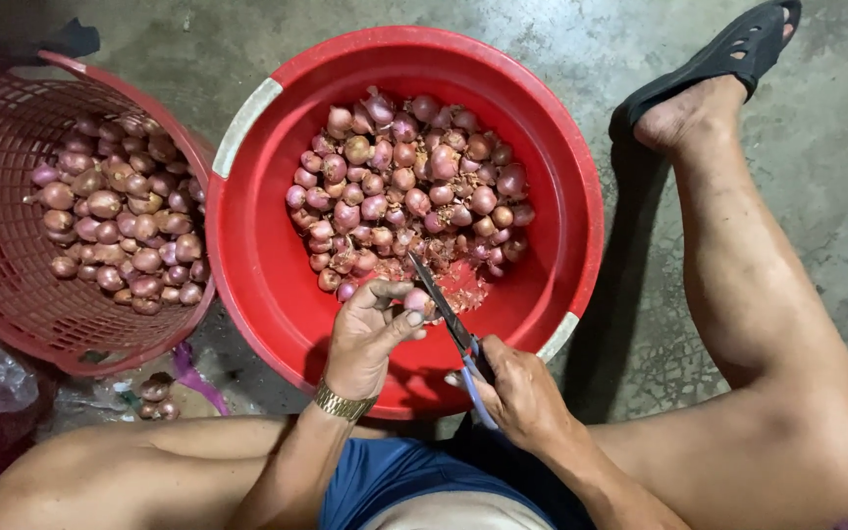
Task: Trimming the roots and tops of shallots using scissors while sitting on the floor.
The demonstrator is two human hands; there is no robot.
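Concrete floor stained; left hand pinches shallot, right hand grips scissors over red basin.

Left hand pinching; right hand closed (seemingly tight).

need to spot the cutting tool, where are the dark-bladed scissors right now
In the head view, the dark-bladed scissors are in the right hand, low centre over the round red plastic basin, blades at a small purple shallot held by the left hand.

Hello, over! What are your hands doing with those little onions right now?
Left hand pinching one shallot. Right hand working scissors at it. Red tub below, nothing blocking.
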